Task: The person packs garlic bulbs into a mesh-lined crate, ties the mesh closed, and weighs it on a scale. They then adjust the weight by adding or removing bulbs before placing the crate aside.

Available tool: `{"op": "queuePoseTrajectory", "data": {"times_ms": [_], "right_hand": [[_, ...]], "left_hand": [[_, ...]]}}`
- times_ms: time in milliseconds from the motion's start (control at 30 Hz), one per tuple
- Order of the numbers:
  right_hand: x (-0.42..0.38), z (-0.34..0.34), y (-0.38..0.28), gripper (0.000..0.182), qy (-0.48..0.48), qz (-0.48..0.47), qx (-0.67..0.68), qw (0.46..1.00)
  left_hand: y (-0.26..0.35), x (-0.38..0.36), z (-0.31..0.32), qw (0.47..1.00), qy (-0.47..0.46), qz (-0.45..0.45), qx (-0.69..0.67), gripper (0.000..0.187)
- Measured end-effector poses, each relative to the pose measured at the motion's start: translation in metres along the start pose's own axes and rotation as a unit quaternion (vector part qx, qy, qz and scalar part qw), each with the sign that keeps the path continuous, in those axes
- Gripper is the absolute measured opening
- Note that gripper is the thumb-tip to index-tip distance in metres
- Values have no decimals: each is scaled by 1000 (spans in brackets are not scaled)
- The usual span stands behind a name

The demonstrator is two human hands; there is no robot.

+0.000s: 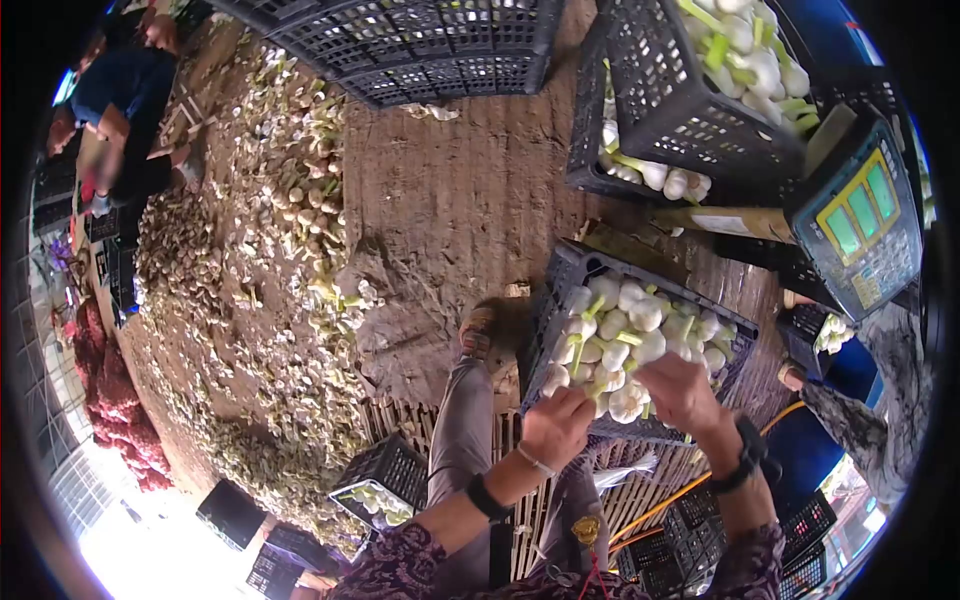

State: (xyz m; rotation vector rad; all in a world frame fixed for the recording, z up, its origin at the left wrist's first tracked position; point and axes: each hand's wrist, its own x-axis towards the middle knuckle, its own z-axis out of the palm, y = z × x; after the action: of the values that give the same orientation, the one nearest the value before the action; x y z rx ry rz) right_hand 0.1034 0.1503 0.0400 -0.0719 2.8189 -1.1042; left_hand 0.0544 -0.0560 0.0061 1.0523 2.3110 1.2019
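In the head view, an open dark crate [541, 345] packed with pale garlic bulbs [646, 314] stands right of centre, near the person's forward foot [478, 332]; many bulbs keep short green stems, and they fill the crate up to about its rim. The left hand [556, 428] is at the crate's near left corner, fingers curled in close against the nearest bulbs; the right hand [680, 392] is over the near edge, farther right, its fingers bent down toward the bulbs; whether either hand grasps a bulb or a stem, I cannot tell, as the fingertips are mostly hidden. Each wrist wears a black band; the left has a thin bracelet too.

Beyond the crate, toward the upper right, a black crate of garlic [700, 130] sits tilted on another garlic-filled crate [590, 160]; just beside them is a scale display [862, 225] with three lit green windows. Another black crate [440, 60] is at the top of the view, on the brown floor [450, 200]; loose garlic [310, 195] lies scattered down the floor's left side; red net sacks [112, 405] lie at the far left; a smaller crate [400, 470] with garlic is near the person's leg; another person [125, 85] is at the upper left.
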Motion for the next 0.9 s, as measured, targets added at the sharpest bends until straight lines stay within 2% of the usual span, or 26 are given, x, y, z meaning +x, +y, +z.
{"op": "queuePoseTrajectory", "data": {"times_ms": [67, 100, 167, 233, 300, 367, 433, 500, 533, 567, 600, 633, 700, 733, 767, 800, 833, 867, 900], "right_hand": [[-22, -13, -20, 26, 30, 50, -10, 998], [-25, -21, -32, 26, 49, 81, -2, 996], [-39, -28, -51, 20, 39, 117, -29, 992], [-57, -20, -60, 15, 29, 119, -34, 992], [-57, -21, -89, 11, 32, 55, 15, 998], [-60, -30, -115, 15, -51, -42, 9, 998], [-60, -23, -127, 14, -107, -104, 44, 988], [-55, -23, -154, 14, -198, -146, -12, 969], [-53, -21, -164, 15, -213, -180, 4, 960], [-52, -22, -176, 15, -225, -207, 15, 952], [-48, -28, -208, 15, -245, -215, 28, 945], [-46, -35, -237, 14, -263, -218, 40, 939], [-45, -40, -251, 13, -279, -250, 9, 927], [-44, -43, -259, 14, -316, -258, -16, 913], [-42, -44, -267, 14, -350, -265, -40, 898], [-41, -45, -273, 14, -347, -279, -45, 894], [-39, -48, -278, 15, -353, -317, -71, 877], [-41, -53, -280, 16, -359, -348, -98, 860], [-43, -56, -282, 17, -363, -378, -123, 843]], "left_hand": [[5, -16, -16, 991, -47, -111, -60, 10], [5, -19, -21, 992, -27, -120, -37, 10], [1, -23, -29, 984, -60, -151, -69, 21], [13, -16, -45, 946, -195, -260, -14, 18], [35, -26, -62, 979, 18, -166, -112, 16], [63, -37, -101, 961, 72, -150, -219, 15], [92, -75, -151, 950, 139, -186, -211, 14], [101, -129, -176, 967, 153, -193, -63, 16], [109, -162, -185, 953, 196, -231, 27, 12], [84, -209, -169, 953, 179, -243, 23, 15], [123, -230, -202, 908, 104, -394, 101, 18], [140, -264, -212, 886, 84, -437, 132, 19], [131, -340, -176, 841, 44, -521, 139, 15], [141, -372, -156, 829, 57, -524, 184, 14], [150, -392, -143, 811, -6, -562, 161, 14], [154, -415, -116, 808, 15, -554, 200, 14], [157, -426, -99, 804, -8, -574, 154, 14], [165, -435, -83, 825, 24, -544, 151, 13], [166, -438, -68, 818, 17, -569, 88, 11]]}}
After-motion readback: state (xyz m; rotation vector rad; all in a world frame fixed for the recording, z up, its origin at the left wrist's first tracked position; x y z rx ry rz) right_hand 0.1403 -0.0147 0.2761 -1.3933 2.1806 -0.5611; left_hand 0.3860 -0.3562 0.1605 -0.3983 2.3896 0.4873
